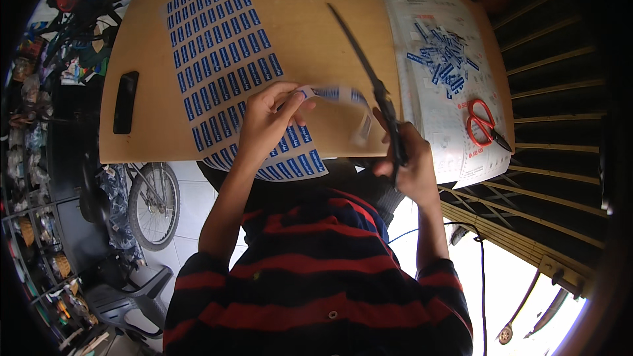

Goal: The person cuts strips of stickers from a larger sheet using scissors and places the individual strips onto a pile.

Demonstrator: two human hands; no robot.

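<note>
My left hand (271,115) pinches one end of a narrow strip of blue-and-white labels (330,93). The strip bends over to the right, and its far end hangs down, blurred. My right hand (410,158) is closed round the handles of dark scissors (369,69), whose long blades point up and to the left, beside the strip. Under my left hand lies a large sheet (217,59) printed with rows of blue labels, its near end reaching past the table edge.
A wooden table (310,33) carries it all. At the right, a white plastic bag sheet (422,118) holds a pile of cut labels (440,59) and red-handled snips (482,124). A black phone (126,102) lies at the left. A bicycle wheel (153,204) and a metal folding gate (547,118) flank the table.
</note>
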